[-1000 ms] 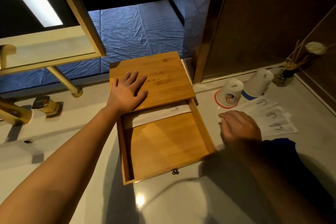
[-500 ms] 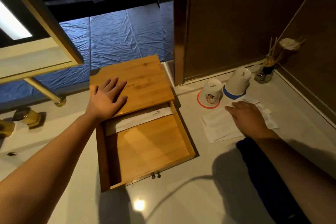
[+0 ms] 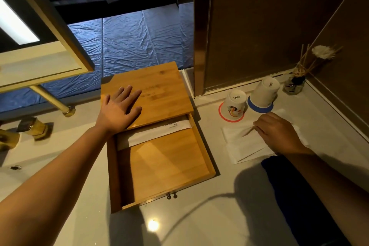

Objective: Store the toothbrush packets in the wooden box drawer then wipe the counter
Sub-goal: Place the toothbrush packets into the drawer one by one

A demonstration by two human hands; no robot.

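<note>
A pale, glossy tabletop [image 3: 199, 215] fills the lower part of the view, with a mirror [image 3: 50, 32] tilted above its left side and dark wall panels behind its right side. Near the middle sits a wooden box [image 3: 155, 94], its drawer [image 3: 167, 166] pulled out toward the viewer, showing a mostly bare wooden floor. One white toothbrush packet [image 3: 157, 134] lies across the back of the drawer, partly tucked under the box top.

The left hand [image 3: 119, 110] rests flat on the box lid, fingers spread wide and palm down, gripping nothing. The right hand [image 3: 277, 134] lies palm down on a loose pile of white toothbrush packets [image 3: 245, 146] on the tabletop to the right of the drawer; its fingers are curled over the pile, but whether they have actually pinched a packet cannot be told from this angle. A dark blue cloth [image 3: 283, 185] lies on the tabletop just in front of the pile, partly under the right forearm.

Behind the packets stand two upturned cups, one on a red coaster [image 3: 233, 104] and one on a blue coaster [image 3: 263, 94]. In the far right corner is a small glass reed diffuser [image 3: 295, 84]. Gold tap fittings [image 3: 32, 128] sit at the far left edge.
</note>
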